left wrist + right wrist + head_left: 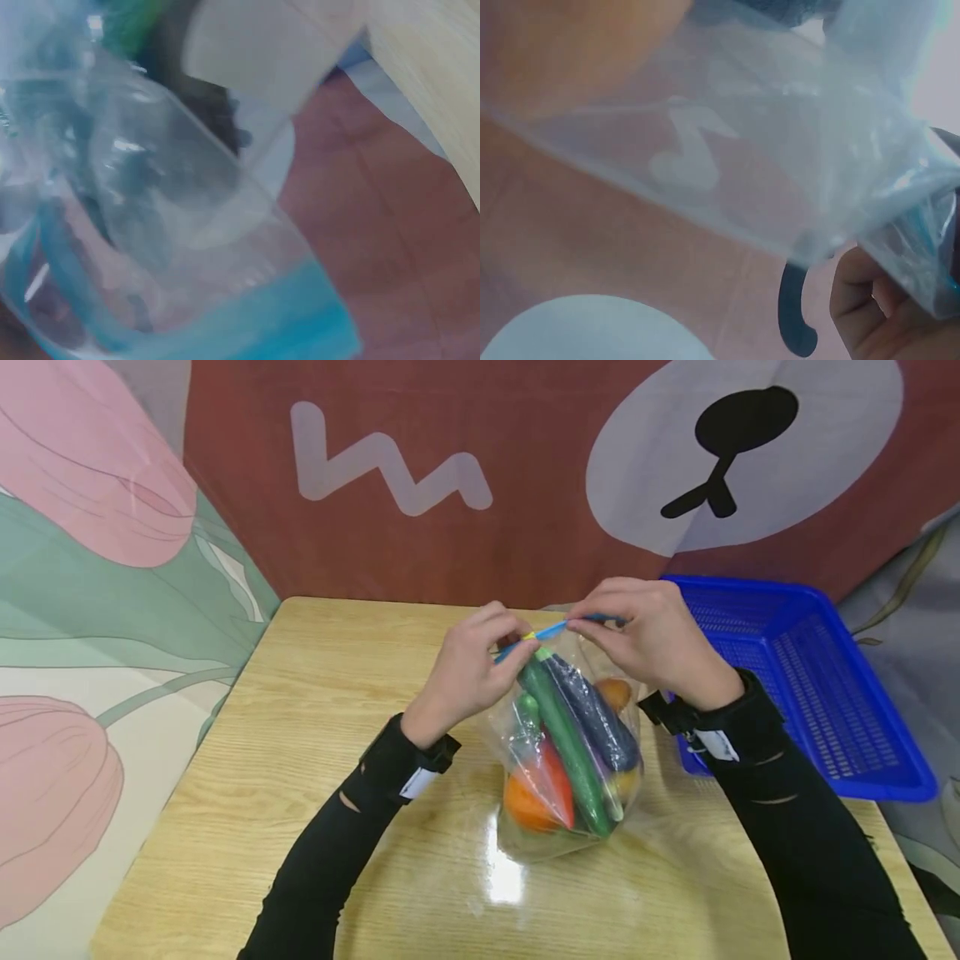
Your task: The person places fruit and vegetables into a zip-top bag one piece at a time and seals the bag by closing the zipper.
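Observation:
A clear plastic zip bag (517, 847) stands on the table, filled with produce. Through its wall show a long cucumber (562, 735), a dark eggplant (592, 710), a red pointed vegetable (551, 781), an orange round fruit (525, 803) and a brownish round item (614, 693). Along the top runs a blue closure strip (553, 630) with a small yellow part. My left hand (476, 668) pinches the strip's left portion between thumb and fingers. Farther right, my right hand (660, 635) pinches the same strip. In the left wrist view, the blue strip (292, 319) appears close up and blurred.
A blue plastic basket (873, 693) with slotted walls stands at the table's right, beside my right forearm. The wooden table (337, 693) ends at a brown printed cloth (420, 552) behind it. Light glares off the tabletop in front of the bag.

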Motion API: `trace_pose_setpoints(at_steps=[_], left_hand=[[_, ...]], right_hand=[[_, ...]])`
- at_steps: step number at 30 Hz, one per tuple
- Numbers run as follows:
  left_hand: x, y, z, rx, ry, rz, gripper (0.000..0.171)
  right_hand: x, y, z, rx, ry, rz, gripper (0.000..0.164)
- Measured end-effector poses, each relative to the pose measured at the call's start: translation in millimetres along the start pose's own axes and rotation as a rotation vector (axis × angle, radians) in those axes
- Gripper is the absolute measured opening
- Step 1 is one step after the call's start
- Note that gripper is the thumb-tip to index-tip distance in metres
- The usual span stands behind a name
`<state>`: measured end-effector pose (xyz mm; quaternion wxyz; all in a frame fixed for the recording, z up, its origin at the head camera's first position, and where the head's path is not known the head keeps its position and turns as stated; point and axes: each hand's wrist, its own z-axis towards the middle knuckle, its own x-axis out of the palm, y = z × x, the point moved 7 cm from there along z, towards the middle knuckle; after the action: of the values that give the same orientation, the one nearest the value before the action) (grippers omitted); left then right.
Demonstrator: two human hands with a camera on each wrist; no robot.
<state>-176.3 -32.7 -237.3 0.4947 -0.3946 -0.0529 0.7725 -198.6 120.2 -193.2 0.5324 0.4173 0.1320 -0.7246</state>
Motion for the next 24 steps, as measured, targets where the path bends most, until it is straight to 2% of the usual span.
trace_pose_setpoints(at_steps=[6, 15, 24], left_hand=[[-4.6, 9.4, -6.7, -0.051, 0.007, 0.006, 0.008], [-9.1, 14.5, -15.7, -0.002, -0.022, 0.036, 0.009], [-18.0, 23.8, -32.0, -0.059, 0.003, 0.070, 0.011]], right_hand=[[-4, -9, -4, 0.043, -0.039, 0.021, 0.012], [-5, -14, -4, 0.074, -0.032, 0.013, 0.010], [-5, -21, -10, 0.081, -0.032, 0.000, 0.008]])
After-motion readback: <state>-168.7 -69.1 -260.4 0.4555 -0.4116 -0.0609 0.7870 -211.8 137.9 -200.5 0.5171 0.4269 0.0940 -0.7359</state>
